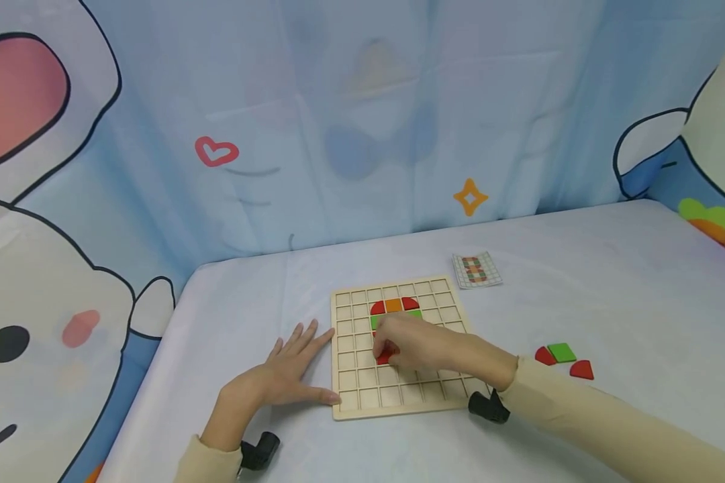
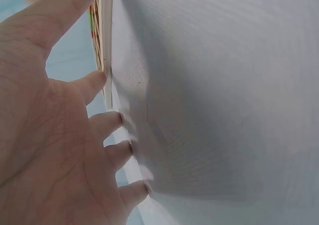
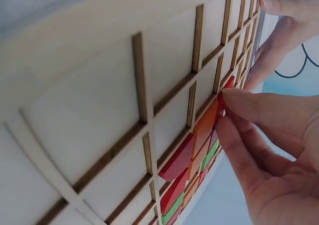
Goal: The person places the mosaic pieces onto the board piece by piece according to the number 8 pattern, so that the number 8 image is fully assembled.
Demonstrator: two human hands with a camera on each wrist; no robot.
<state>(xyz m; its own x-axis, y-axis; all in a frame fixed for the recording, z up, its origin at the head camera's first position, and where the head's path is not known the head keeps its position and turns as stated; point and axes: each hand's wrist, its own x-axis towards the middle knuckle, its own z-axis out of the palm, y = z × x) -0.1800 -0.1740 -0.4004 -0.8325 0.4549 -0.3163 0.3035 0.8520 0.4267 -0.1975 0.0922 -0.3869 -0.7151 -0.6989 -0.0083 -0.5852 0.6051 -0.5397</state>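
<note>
A wooden grid board (image 1: 399,397) lies on the white-covered table. My left hand (image 1: 286,369) has its fingers spread, with thumb and index fingertip at the board's left edge; the palm shows in the left wrist view. Over the board, my right hand (image 1: 419,342) pinches a red tile (image 3: 226,88) with a curved side at a grid square. Beside that tile sit an orange tile (image 3: 203,126) and another red tile (image 3: 178,159). Farther rows hold red, orange and green tiles, partly hidden by the right hand in the head view.
Right of the board lie a green square tile (image 1: 562,352) and two red curved tiles, one of them a red tile (image 1: 582,369) set apart. Printed pattern cards (image 1: 476,270) lie beyond the board's far right corner. A patterned blue curtain (image 1: 362,134) hangs behind the table.
</note>
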